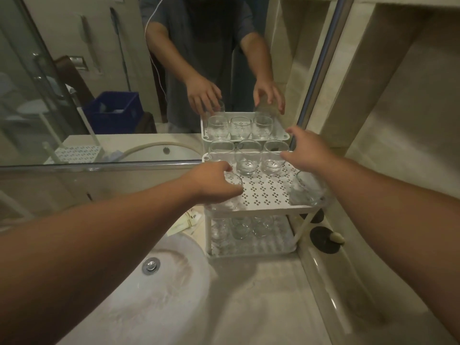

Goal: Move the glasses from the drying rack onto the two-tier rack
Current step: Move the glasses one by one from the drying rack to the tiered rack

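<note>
Left hand (211, 181) curls round an upright glass (232, 192) at the near-left corner of the two-tier rack's (263, 210) top shelf, while right hand (307, 150), fingers loosely spread, hovers just beyond another glass (308, 189) standing near-right.

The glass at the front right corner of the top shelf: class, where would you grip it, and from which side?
Grip the front-right glass round its side wall, coming from the right, where the right hand has open access; other glasses stand behind it.

Dim warm indoor light, soft overall focus, wide-angle bending at edges, faint glare on mirror (74, 70), forearms shadowed
</note>
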`<state>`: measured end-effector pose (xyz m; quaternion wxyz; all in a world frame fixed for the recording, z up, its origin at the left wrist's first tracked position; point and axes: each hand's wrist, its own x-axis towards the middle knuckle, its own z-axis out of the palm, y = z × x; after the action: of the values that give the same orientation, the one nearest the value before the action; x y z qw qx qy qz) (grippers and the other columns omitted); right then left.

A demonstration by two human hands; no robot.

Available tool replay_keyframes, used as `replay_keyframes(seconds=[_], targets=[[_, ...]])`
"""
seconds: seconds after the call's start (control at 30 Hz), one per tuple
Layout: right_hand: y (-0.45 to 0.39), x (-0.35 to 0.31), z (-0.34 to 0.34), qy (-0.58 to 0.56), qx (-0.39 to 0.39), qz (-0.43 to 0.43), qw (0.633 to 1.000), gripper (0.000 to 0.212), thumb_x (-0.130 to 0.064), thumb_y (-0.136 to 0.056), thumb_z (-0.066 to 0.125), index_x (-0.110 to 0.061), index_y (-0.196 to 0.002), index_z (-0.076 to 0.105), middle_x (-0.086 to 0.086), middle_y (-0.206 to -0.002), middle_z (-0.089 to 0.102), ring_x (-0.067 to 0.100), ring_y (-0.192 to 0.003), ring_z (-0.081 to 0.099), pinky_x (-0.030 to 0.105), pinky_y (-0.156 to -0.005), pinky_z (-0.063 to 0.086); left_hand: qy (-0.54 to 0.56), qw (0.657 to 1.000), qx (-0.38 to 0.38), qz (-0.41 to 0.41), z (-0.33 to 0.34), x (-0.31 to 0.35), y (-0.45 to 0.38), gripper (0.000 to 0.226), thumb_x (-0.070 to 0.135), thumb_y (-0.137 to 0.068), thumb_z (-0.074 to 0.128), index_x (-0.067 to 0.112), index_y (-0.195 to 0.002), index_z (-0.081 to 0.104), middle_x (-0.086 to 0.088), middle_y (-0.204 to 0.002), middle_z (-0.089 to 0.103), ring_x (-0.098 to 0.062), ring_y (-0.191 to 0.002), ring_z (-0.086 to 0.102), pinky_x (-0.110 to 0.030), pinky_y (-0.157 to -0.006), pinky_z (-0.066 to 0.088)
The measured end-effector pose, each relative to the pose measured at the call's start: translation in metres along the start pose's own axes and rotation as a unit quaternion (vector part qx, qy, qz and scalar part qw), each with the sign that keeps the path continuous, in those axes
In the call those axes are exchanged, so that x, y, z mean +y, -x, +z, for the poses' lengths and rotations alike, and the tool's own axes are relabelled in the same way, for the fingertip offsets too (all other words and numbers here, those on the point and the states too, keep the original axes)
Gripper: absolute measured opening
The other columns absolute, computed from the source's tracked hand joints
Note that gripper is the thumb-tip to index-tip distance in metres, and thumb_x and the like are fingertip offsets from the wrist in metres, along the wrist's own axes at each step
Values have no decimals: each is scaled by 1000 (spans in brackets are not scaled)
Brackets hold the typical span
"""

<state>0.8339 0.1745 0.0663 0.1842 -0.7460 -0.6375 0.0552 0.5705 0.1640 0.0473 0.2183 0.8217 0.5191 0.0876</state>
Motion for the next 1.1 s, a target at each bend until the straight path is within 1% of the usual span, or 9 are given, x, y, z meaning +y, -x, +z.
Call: replay_keyframes(seconds=[0.07, 0.17, 0.3, 0.43, 0.53, 0.67, 0.8, 1.0, 1.1], targets=[[-12, -4, 0, 27, -24, -21, 999, 72, -34, -85, 73, -27, -147, 38, 10, -143, 48, 17, -88, 49, 30, -77, 40, 12, 999, 33, -8, -2, 4, -2, 77, 60, -78, 55, 26, -146, 42, -3, -144, 52, -12, -88, 64, -27, -74, 50], [-27, -7, 4, 40, -73, -43, 996, 74, -37, -85, 74, -28, -148, 37, 7, -144, 49, 18, -91, 55, 28, -73, 40, -42, 995, 95, -9, -4, 8, -9, 75, 60, -82, 51, 30, -149, 37, -3, -152, 43, -23, -126, 52, -40, -96, 48], [-41, -5, 14, 60, -110, -59, 990, 76, -46, -87, 70, -32, -151, 31, 6, -148, 48, 22, -107, 58, 27, -78, 38, -119, 990, 77, -2, -3, 11, -16, 79, 68, -81, 43, 38, -152, 27, 0, -161, 30, -25, -141, 38, -50, -103, 46], [-49, 0, 21, 70, -127, -69, 987, 76, -50, -88, 67, -32, -152, 30, 5, -154, 40, 27, -127, 51, 27, -84, 36, -156, 985, 67, 5, 0, 16, -21, 80, 74, -78, 36, 39, -149, 33, 1, -158, 33, -26, -140, 39, -53, -99, 46], [-54, -1, 22, 74, -138, -77, 985, 76, -48, -88, 67, -33, -152, 29, 6, -152, 43, 27, -124, 53, 27, -83, 38, -156, 985, 68, 0, 2, 18, -26, 75, 73, -80, 37, 37, -145, 42, 0, -151, 43, -25, -130, 48, -50, -94, 49], [-59, -5, 20, 96, -148, -86, 981, 70, -45, -89, 67, -32, -150, 35, 5, -149, 47, 24, -121, 55, 26, -77, 39, -160, 984, 82, -9, 0, 20, -31, 76, 72, -79, 34, 33, -143, 47, -1, -147, 46, -25, -125, 52, -46, -89, 51], [-61, -3, 14, 120, -159, -90, 976, 65, -42, -89, 66, -31, -148, 40, 4, -151, 45, 25, -128, 51, 25, -82, 39, -164, 982, 89, -14, -3, 19, -40, 74, 69, -80, 34, 31, -143, 46, -2, -146, 48, -27, -126, 51, -46, -88, 49], [-62, 9, 8, 129, -168, -78, 974, 67, -38, -88, 67, -29, -149, 40, 5, -152, 44, 25, -134, 46, 32, -100, 41, -149, 984, 91, -46, -7, 11, -55, 75, 66, -78, 36, 34, -146, 41, -3, -149, 45, -29, -130, 49, -48, -92, 49], [-62, 14, 4, 135, -167, -73, 974, 67, -40, -89, 67, -29, -149, 40, 6, -152, 44, 25, -133, 47, 29, -96, 40, -110, 989, 76, -61, -6, 6, -61, 77, 65, -75, 37, 35, -147, 39, -2, -153, 42, -28, -134, 45, -46, -94, 47]])
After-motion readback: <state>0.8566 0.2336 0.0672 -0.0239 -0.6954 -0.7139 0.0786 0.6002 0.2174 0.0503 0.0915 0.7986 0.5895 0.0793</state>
